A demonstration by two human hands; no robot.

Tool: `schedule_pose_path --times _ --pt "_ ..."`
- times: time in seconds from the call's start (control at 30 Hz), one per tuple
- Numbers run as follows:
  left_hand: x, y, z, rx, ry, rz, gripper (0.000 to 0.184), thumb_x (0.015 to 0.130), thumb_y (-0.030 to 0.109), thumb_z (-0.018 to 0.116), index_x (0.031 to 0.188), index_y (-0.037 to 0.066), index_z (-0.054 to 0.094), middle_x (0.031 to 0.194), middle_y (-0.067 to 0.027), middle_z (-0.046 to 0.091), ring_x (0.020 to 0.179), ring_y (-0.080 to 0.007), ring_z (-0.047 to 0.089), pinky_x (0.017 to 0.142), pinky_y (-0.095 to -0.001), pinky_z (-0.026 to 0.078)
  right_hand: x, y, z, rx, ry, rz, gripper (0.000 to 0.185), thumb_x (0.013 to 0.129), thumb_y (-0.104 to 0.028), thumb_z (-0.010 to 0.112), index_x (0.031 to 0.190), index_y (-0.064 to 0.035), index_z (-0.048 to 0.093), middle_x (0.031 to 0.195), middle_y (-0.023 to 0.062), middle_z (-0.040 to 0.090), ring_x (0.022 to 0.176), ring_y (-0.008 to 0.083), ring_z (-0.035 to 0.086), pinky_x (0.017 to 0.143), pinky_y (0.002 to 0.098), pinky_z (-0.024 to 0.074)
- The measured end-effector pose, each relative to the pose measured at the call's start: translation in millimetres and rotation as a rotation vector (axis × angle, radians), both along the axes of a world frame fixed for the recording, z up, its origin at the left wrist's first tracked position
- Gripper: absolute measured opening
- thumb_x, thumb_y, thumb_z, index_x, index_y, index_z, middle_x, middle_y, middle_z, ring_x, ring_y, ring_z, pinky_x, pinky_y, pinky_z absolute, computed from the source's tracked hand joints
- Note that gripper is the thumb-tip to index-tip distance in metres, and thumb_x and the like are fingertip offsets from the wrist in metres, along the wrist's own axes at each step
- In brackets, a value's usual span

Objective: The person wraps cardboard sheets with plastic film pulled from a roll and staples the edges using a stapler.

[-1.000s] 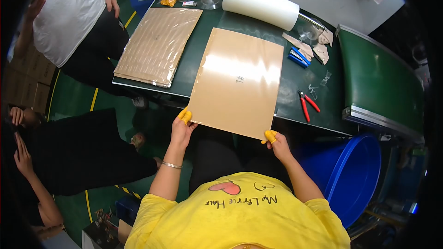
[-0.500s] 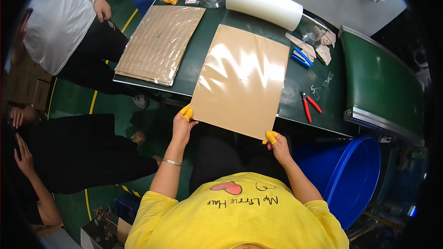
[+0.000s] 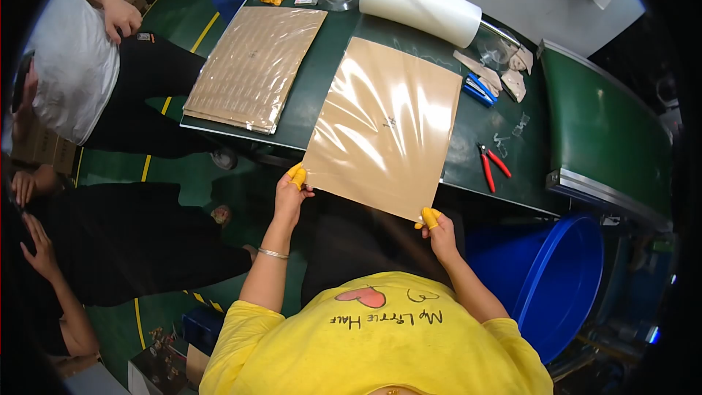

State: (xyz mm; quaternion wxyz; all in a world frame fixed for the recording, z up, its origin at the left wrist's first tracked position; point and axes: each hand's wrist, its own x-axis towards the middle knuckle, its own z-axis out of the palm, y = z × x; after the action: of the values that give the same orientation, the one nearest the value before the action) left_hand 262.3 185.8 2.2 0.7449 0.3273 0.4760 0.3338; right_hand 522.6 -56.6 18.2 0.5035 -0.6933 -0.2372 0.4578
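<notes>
A brown cardboard sheet (image 3: 380, 132) under shiny clear film, with a small black mark near its middle, extends over the front edge of the green table (image 3: 468, 157). My left hand (image 3: 292, 189) pinches its near left corner. The near right corner is between the fingers of my right hand (image 3: 436, 228). Yellow covers sit on fingers of both hands. To the left of the sheet lies a stack of film-wrapped brown sheets (image 3: 252, 66). Behind it is a roll of clear film (image 3: 420, 9) on a metal rod.
Red-handled cutters (image 3: 492, 168), a blue stapler (image 3: 480, 91) and torn scraps (image 3: 479, 71) lie right of the sheet. A blue bin (image 3: 563, 278) stands at the lower right, below a green conveyor (image 3: 599, 132). Two people are at the left.
Glare on the film has spread into streaks, and the sheet's far end has shifted slightly right. Both my hands keep their grip. The person at the upper left has moved a hand leftward.
</notes>
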Motion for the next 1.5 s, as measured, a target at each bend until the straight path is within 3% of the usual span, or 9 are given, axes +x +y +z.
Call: schedule_pose_path --times 0.33,0.5,0.6,0.63,0.77,0.83,0.93,1.33,1.5 --pt "-15 -8 -15 -0.061 -0.210 0.005 0.023 0.097 0.020 0.053 0.115 0.005 0.055 0.087 -0.0040 0.062 0.073 -0.0118 0.061 0.068 -0.0288 0.055 3 -1 -9 -0.007 0.016 -0.023 0.028 0.097 -0.030 0.053 0.089 -0.0043 0.061 0.070 -0.0014 0.060 0.055 0.0031 0.046 0.052 0.0182 0.0361" --pt "-16 -29 -12 -0.160 -0.327 -0.062 0.036 0.097 0.031 0.051 0.124 0.006 0.049 0.107 -0.0087 0.061 0.087 -0.0188 0.064 0.074 -0.0330 0.057 5 1 -7 -0.007 -0.020 -0.025 0.029 0.097 -0.030 0.053 0.088 -0.0042 0.061 0.069 -0.0018 0.058 0.056 0.0033 0.046 0.052 0.0185 0.0356" --pt "3 -56 -6 -0.040 -0.227 -0.274 0.044 0.097 0.039 0.045 0.128 0.007 0.046 0.118 -0.0120 0.058 0.097 -0.0233 0.064 0.077 -0.0373 0.057 6 3 -7 0.004 -0.027 -0.018 0.029 0.097 -0.030 0.054 0.087 -0.0042 0.061 0.069 -0.0020 0.058 0.056 0.0033 0.045 0.052 0.0187 0.0355" --pt "12 -59 -1 -0.197 -0.306 -0.329 0.042 0.096 0.034 0.051 0.127 0.006 0.046 0.119 -0.0130 0.059 0.100 -0.0242 0.063 0.076 -0.0366 0.056 6 4 -6 0.003 -0.025 -0.018 0.029 0.097 -0.030 0.054 0.087 -0.0042 0.061 0.069 -0.0020 0.058 0.056 0.0033 0.045 0.052 0.0187 0.0355" --pt "53 -73 13 -0.211 -0.244 -0.389 0.032 0.097 0.027 0.052 0.119 0.003 0.051 0.111 -0.0113 0.062 0.095 -0.0213 0.064 0.073 -0.0309 0.055 5 6 -4 -0.013 -0.031 -0.025 0.029 0.097 -0.030 0.054 0.087 -0.0038 0.062 0.068 -0.0023 0.057 0.055 0.0032 0.045 0.052 0.0187 0.0354" --pt "68 -74 16 -0.170 0.014 -0.437 0.024 0.098 0.018 0.050 0.113 0.001 0.056 0.105 -0.0102 0.064 0.090 -0.0189 0.066 0.075 -0.0293 0.055 6 4 -5 -0.011 -0.033 -0.027 0.029 0.097 -0.030 0.054 0.087 -0.0037 0.062 0.068 -0.0023 0.057 0.055 0.0032 0.045 0.052 0.0187 0.0353" --pt "70 -77 14 -0.150 -0.008 -0.404 0.019 0.097 0.012 0.049 0.109 0.000 0.059 0.100 -0.0097 0.065 0.087 -0.0178 0.066 0.075 -0.0280 0.055 10 2 -8 0.023 -0.027 -0.005 0.028 0.097 -0.029 0.054 0.088 -0.0030 0.062 0.069 -0.0023 0.057 0.056 0.0031 0.044 0.052 0.0186 0.0353" --pt "70 -87 2 -0.123 -0.120 -0.356 0.021 0.097 0.011 0.049 0.111 -0.002 0.058 0.101 -0.0110 0.065 0.090 -0.0192 0.066 0.078 -0.0286 0.055 10 -1 -2 0.060 0.031 0.010 0.022 0.096 -0.023 0.055 0.097 -0.0029 0.065 0.076 -0.0018 0.061 0.058 0.0030 0.046 0.056 0.0181 0.0384" --pt "71 -91 -1 -0.131 -0.123 -0.321 0.019 0.097 0.012 0.050 0.110 -0.001 0.057 0.100 -0.0102 0.064 0.088 -0.0194 0.066 0.077 -0.0292 0.055 3 3 5 0.047 0.072 -0.129 0.019 0.096 -0.021 0.055 0.103 -0.0043 0.062 0.076 -0.0018 0.060 0.059 0.0033 0.046 0.055 0.0177 0.0382"
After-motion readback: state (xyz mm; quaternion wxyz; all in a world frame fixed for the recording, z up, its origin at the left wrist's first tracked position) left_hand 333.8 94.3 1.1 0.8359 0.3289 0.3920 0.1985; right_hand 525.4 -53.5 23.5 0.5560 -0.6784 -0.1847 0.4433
